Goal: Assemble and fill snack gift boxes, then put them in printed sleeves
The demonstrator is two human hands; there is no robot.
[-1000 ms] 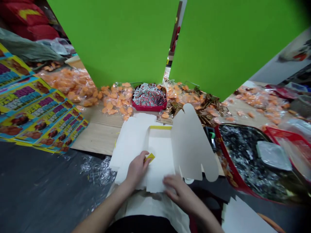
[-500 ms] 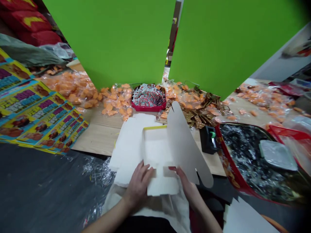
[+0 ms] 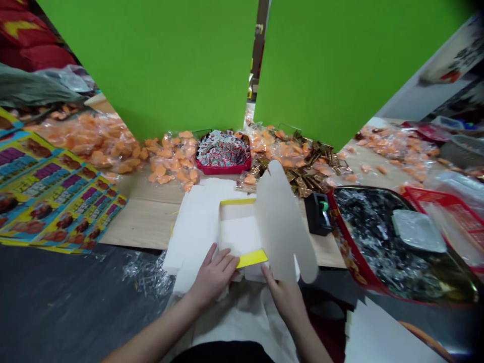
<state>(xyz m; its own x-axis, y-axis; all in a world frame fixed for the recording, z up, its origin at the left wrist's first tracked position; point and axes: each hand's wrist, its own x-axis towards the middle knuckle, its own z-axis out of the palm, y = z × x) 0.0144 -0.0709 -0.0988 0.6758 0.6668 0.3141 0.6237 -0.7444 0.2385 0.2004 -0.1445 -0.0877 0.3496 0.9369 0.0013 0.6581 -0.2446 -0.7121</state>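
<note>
We see the near flap has just come up: half a second ago it lay flat toward us, and now its yellow strip shows along the near edge of the white box, in the lower middle of the frame. That seems to leave the box walled near and far, while its lid stands open on the right.

Our left hand has its fingers laid at the strip's left end — we cannot tell whether they pinch it. Our right hand touches near the right end, most fingers hidden, so its grasp is unclear too. White sheets lie just left.
</note>
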